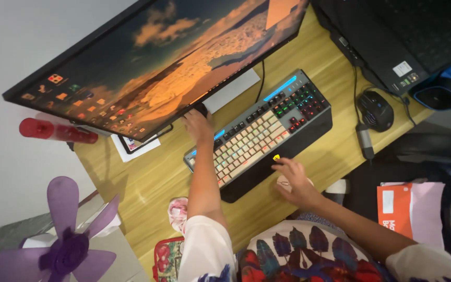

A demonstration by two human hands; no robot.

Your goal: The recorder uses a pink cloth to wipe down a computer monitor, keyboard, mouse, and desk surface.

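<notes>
Head view, looking down on my wooden bench [147, 177]. My left hand [198, 127] reaches to the lower edge of the tilted monitor [157, 62], fingertips at a small dark part beneath the screen; whether the grip closes on it cannot be told. My right hand [296, 180] hovers, fingers spread, over the black wrist rest at the near edge of the backlit keyboard [262, 130]. A black mouse [376, 109] lies right of the keyboard, beside a laptop [392, 36]. A purple fan [63, 245] stands at lower left.

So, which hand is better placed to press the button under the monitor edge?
The left hand: it already reaches up to the monitor edge, while the right hand rests by the keyboard.
</notes>
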